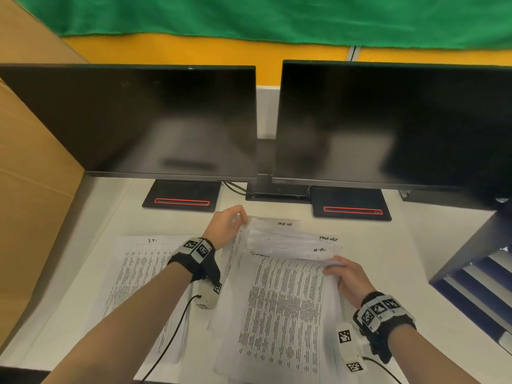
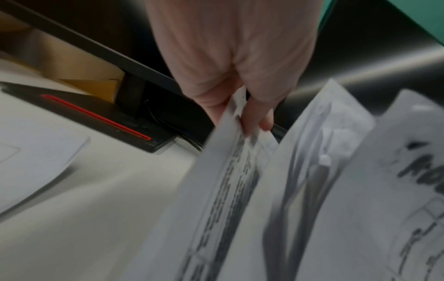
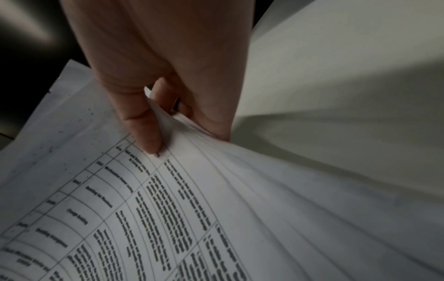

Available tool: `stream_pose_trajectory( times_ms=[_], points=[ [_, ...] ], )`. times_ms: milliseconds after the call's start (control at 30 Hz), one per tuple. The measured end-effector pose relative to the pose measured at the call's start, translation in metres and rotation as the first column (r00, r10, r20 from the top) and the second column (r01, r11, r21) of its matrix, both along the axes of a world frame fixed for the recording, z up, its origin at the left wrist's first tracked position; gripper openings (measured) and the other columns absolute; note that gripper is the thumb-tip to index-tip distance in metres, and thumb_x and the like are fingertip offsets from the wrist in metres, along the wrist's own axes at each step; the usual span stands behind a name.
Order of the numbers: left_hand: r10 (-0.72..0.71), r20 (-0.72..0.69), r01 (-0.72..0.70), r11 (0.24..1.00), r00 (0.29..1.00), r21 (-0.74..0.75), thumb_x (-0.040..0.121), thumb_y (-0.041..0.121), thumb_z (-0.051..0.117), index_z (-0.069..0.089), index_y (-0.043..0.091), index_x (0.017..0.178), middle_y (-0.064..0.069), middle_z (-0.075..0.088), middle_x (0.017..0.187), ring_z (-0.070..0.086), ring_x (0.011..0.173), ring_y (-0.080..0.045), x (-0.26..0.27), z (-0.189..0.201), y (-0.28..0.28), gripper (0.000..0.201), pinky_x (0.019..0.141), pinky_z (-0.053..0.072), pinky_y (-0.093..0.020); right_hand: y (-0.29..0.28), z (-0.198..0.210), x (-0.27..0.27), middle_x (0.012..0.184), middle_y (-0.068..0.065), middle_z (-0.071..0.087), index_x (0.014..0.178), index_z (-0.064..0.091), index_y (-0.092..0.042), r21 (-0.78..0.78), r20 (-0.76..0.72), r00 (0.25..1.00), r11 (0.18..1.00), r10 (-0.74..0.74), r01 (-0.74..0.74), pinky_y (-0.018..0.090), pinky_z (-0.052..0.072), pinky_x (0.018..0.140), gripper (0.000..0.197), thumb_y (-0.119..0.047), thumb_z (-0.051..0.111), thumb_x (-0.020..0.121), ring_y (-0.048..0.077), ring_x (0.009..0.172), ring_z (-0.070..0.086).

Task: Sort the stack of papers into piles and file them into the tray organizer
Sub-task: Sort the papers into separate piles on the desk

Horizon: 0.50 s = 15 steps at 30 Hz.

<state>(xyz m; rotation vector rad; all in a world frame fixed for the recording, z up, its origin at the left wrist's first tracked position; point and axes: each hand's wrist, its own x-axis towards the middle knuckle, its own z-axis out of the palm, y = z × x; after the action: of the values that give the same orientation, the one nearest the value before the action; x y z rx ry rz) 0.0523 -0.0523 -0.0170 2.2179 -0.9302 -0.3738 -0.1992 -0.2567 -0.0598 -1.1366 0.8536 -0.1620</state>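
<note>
We see the left hand (image 1: 227,220) pinching a sheet's far corner of the stack of papers (image 1: 288,289); the right hand (image 1: 347,281) grips its right edge, thumb on top; the tray organizer (image 1: 471,273) stands right of that grip.

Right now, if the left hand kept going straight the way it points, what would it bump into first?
Probably the cables behind the papers, then the left monitor. The left hand points away over the desk toward the gap between the stands, but depth is hard to judge.
</note>
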Motion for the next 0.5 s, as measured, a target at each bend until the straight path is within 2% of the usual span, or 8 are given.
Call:
stream_pose_trajectory(
  times_ms=[100, 200, 267, 333, 367, 433, 500],
  points=[
    [0.020, -0.017, -0.020, 1.000, 1.000, -0.004, 0.088, 0.016, 0.062, 0.064, 0.026, 0.078, 0.009, 0.066, 0.091, 0.059, 0.087, -0.010, 0.001, -0.002, 0.004, 0.014, 0.087, 0.038, -0.023, -0.002, -0.001, -0.002, 0.083, 0.019, 0.065, 0.072, 0.067, -0.003, 0.002, 0.004, 1.000, 1.000, -0.002, 0.002, 0.050, 0.045, 0.096, 0.026, 0.020, 0.056, 0.075, 0.033, 0.089, 0.061],
    [-0.002, -0.074, -0.001, 0.999, 0.997, -0.035, 0.087, 0.015, 0.062, 0.066, 0.031, 0.075, 0.010, 0.067, 0.090, 0.060, 0.091, -0.009, -0.001, 0.004, 0.006, 0.021, 0.094, 0.039, -0.026, -0.002, -0.001, -0.002, 0.081, 0.018, 0.064, 0.070, 0.066, -0.004, 0.006, 0.003, 1.000, 1.000, -0.001, 0.001, 0.050, 0.045, 0.094, 0.026, 0.019, 0.056, 0.075, 0.033, 0.087, 0.061],
    [-0.064, -0.174, 0.062, 0.998, 0.983, -0.012, 0.093, 0.018, 0.054, 0.067, 0.025, 0.092, 0.008, 0.065, 0.102, 0.057, 0.101, -0.011, -0.006, 0.009, 0.006, 0.015, 0.100, 0.038, -0.030, -0.001, 0.000, -0.002, 0.082, 0.019, 0.064, 0.072, 0.066, -0.003, 0.017, 0.006, 1.000, 1.000, -0.015, 0.015, 0.049, 0.046, 0.093, 0.025, 0.020, 0.055, 0.075, 0.033, 0.087, 0.061],
    [-0.088, -0.313, 0.109, 0.993, 0.946, 0.050, 0.098, 0.028, 0.045, 0.061, 0.019, 0.117, 0.006, 0.057, 0.118, 0.049, 0.111, -0.012, -0.010, 0.015, 0.005, 0.027, 0.101, 0.033, -0.029, -0.001, -0.001, -0.001, 0.083, 0.019, 0.064, 0.074, 0.065, -0.001, 0.022, 0.002, 1.000, 0.999, -0.031, 0.031, 0.048, 0.047, 0.091, 0.024, 0.020, 0.054, 0.075, 0.033, 0.086, 0.061],
    [-0.086, -0.358, 0.128, 0.987, 0.930, 0.096, 0.098, 0.032, 0.042, 0.057, 0.018, 0.123, 0.005, 0.053, 0.124, 0.046, 0.114, -0.013, -0.012, 0.017, 0.005, 0.032, 0.101, 0.031, -0.029, -0.001, -0.001, -0.001, 0.082, 0.019, 0.063, 0.074, 0.064, -0.001, 0.021, -0.001, 0.999, 0.999, -0.036, 0.036, 0.048, 0.047, 0.091, 0.023, 0.020, 0.054, 0.075, 0.033, 0.085, 0.061],
    [-0.119, -0.374, 0.190, 0.969, 0.920, 0.160, 0.097, 0.034, 0.044, 0.057, 0.020, 0.123, 0.002, 0.052, 0.126, 0.044, 0.115, -0.013, -0.016, 0.018, 0.004, 0.033, 0.101, 0.030, -0.031, -0.001, -0.001, -0.001, 0.082, 0.019, 0.063, 0.076, 0.063, 0.001, 0.020, -0.009, 0.999, 0.999, -0.043, 0.043, 0.047, 0.048, 0.090, 0.020, 0.019, 0.054, 0.075, 0.032, 0.084, 0.061],
    [-0.100, -0.423, 0.171, 0.976, 0.901, 0.135, 0.092, 0.040, 0.045, 0.061, 0.021, 0.114, 0.000, 0.056, 0.121, 0.048, 0.113, -0.017, -0.018, 0.020, 0.004, 0.033, 0.100, 0.034, -0.034, -0.001, 0.000, -0.001, 0.081, 0.019, 0.064, 0.078, 0.063, 0.002, 0.027, -0.014, 0.998, 0.998, -0.053, 0.053, 0.047, 0.049, 0.087, 0.020, 0.019, 0.054, 0.076, 0.033, 0.083, 0.063]
  ],
)
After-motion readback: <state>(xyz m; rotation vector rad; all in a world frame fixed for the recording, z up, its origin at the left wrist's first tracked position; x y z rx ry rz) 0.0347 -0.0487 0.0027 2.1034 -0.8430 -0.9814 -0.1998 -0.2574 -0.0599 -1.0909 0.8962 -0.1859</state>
